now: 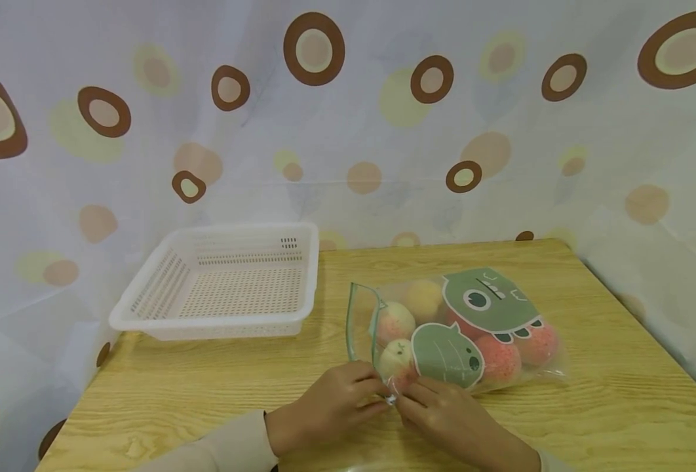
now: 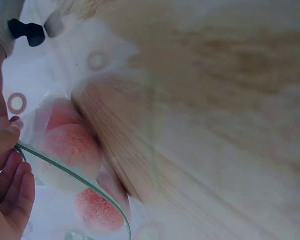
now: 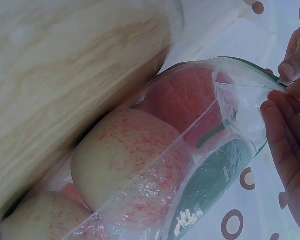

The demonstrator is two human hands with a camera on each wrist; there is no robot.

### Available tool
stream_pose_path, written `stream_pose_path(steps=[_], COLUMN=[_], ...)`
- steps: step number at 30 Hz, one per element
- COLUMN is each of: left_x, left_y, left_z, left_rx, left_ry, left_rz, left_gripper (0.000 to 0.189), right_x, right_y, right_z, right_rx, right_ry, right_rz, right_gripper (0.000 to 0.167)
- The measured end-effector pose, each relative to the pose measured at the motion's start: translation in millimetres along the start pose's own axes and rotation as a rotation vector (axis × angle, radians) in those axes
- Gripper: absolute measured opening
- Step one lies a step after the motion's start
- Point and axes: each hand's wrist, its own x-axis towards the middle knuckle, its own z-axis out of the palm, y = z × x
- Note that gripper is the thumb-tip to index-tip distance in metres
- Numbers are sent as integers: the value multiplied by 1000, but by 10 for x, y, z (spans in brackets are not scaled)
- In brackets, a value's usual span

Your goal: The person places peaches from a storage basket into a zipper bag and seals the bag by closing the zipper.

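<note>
A clear zip bag (image 1: 492,301) with green dinosaur prints lies on the wooden table, its green-edged mouth facing left and gaping. Several pink-and-cream peaches (image 1: 396,320) show through the plastic. At the mouth's near corner, my left hand (image 1: 331,405) pinches the end of the zip edge between thumb and fingers. Right beside it, my right hand (image 1: 451,419) pinches the bag's plastic at the same corner. In the left wrist view, the green zip strip (image 2: 72,172) runs away from the fingers. The right wrist view has peaches (image 3: 132,165) close up inside the bag.
A white perforated plastic basket (image 1: 212,322) stands at the table's back left, with nothing visible in it. Behind the wooden table (image 1: 218,387) hangs a pale curtain (image 1: 348,124) with brown-ringed dots, which also runs along both sides.
</note>
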Motion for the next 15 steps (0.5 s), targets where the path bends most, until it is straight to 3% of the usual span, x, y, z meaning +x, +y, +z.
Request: stream_pose_path(steps=[5, 15], left_x=[42, 63], left_y=[-17, -23], left_z=[-4, -32], left_rx=[108, 140], left_ry=[36, -25], left_rz=[112, 77], left_gripper=[10, 12], right_x=[-1, 0], right_y=[4, 15], right_z=[13, 26], right_rx=[-7, -5], right_ry=[24, -5], right_rz=[-14, -32], right_gripper=[37, 40])
